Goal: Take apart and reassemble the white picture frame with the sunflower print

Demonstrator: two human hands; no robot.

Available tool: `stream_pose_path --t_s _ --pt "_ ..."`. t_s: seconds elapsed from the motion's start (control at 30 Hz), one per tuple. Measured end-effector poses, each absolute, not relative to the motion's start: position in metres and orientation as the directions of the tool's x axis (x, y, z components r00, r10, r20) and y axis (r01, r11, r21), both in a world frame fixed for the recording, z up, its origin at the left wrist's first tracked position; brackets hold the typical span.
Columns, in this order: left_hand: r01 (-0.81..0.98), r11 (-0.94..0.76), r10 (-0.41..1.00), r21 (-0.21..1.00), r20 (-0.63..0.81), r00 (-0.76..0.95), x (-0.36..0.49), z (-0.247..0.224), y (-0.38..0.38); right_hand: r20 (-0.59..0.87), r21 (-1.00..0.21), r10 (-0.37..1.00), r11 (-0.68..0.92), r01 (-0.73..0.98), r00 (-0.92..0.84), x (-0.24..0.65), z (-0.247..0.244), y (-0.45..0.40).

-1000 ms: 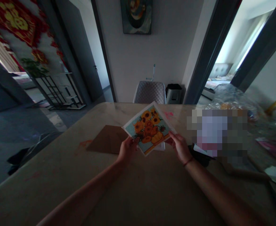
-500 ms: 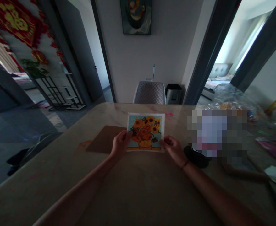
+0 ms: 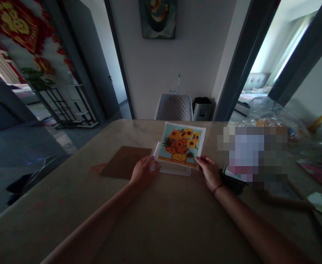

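Observation:
A sunflower picture [image 3: 180, 146] in orange, yellow and teal with a white border is tilted, raised off a white frame [image 3: 175, 172]. My right hand [image 3: 209, 173] pinches the picture by its lower right corner. At the left side of the frame, my left hand [image 3: 143, 172] has its fingers closed over the edge, close to the picture's lower left corner. Most of the frame's inside is hidden behind the picture. A brown board [image 3: 122, 161] lies flat on the table just left of my left hand.
The stone-patterned table [image 3: 161, 223] carries a dark object [image 3: 235, 183] beside my right wrist. Clear plastic bags [image 3: 271, 113] and a blurred-out patch are on the right. A grey quilted chair [image 3: 174, 107] stands across the table, with a bin [image 3: 202, 109] beside it.
The picture has risen and shifted right, tilting as it came up from the white frame, which now shows beneath. My left hand has left the picture and is at the frame.

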State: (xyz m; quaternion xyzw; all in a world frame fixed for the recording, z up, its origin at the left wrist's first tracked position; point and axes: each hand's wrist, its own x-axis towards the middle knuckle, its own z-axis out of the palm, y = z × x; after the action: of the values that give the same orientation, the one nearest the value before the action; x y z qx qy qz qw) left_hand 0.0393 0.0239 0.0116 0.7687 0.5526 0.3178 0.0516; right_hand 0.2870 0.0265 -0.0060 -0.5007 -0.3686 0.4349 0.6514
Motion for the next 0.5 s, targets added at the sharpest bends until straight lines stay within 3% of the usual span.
stream_pose_path --t_s 0.17,0.5 --pt "0.926 -0.306 0.886 0.223 0.422 0.192 0.042 0.011 0.021 0.066 -0.971 0.931 0.142 -0.191 0.358 0.289 -0.008 0.028" --pt "0.93 -0.322 0.885 0.18 0.408 0.227 0.05 0.014 0.012 0.125 -0.986 0.913 0.159 -0.057 0.388 0.291 -0.02 0.033"
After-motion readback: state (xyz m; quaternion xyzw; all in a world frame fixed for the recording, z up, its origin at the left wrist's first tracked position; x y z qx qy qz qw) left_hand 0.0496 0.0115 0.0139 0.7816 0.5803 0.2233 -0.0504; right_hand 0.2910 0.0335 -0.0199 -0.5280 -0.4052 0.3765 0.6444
